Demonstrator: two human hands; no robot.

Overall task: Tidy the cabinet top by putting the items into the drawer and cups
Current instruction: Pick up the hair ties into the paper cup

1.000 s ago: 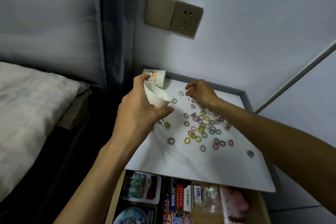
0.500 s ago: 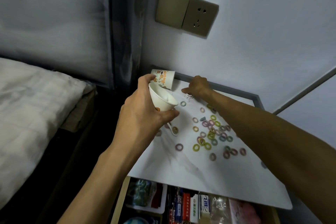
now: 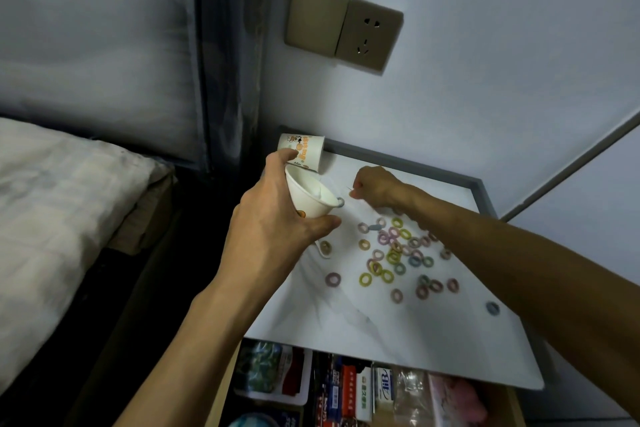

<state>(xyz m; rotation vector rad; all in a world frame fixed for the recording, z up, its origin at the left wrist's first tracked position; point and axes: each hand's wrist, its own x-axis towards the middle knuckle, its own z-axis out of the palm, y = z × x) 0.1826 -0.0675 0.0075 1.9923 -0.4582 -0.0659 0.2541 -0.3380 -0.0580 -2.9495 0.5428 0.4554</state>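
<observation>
right hand (image 3: 375,185) has drawn back toward the tilted cup (image 3: 311,196).

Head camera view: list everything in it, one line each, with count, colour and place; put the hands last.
tilted cup: one, white, in the left hand.
lying cup: one, white with orange print, back left corner.
hair rings: dozens, mixed pastels, scattered on the cabinet top.
cabinet top: one, white marbled, grey back rim.
drawer: one, wooden, open below the front edge, full of packets.
switch and socket: one each, tan, wall above.
bed: one, pale bedding, left.
left hand: grips the tilted cup.
right hand: fingers curled above the cabinet top's back; contents too small to tell.
</observation>
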